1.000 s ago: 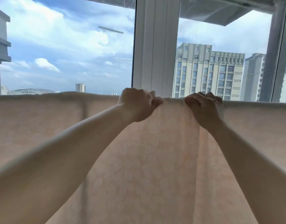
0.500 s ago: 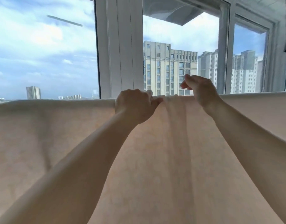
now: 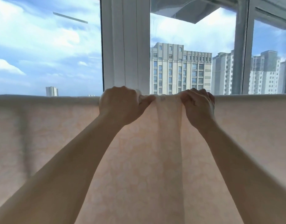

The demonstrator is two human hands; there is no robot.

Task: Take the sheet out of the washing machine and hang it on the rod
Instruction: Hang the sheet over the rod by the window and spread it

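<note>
One sheet (image 3: 139, 159), pale peach with a faint pattern, hangs across the whole width in front of me; its top fold runs level, left to right. The rod is hidden under that fold. Two hands up at the fold, near each other: left hand (image 3: 122, 105) has fingers curled over the top edge, thumb pinching cloth; right hand (image 3: 198, 105) also grips the edge, fingers curled. A bunched strip of sheet sits between them. Far side: one white window frame (image 3: 125, 46), four or so tower blocks (image 3: 179, 70).
</note>
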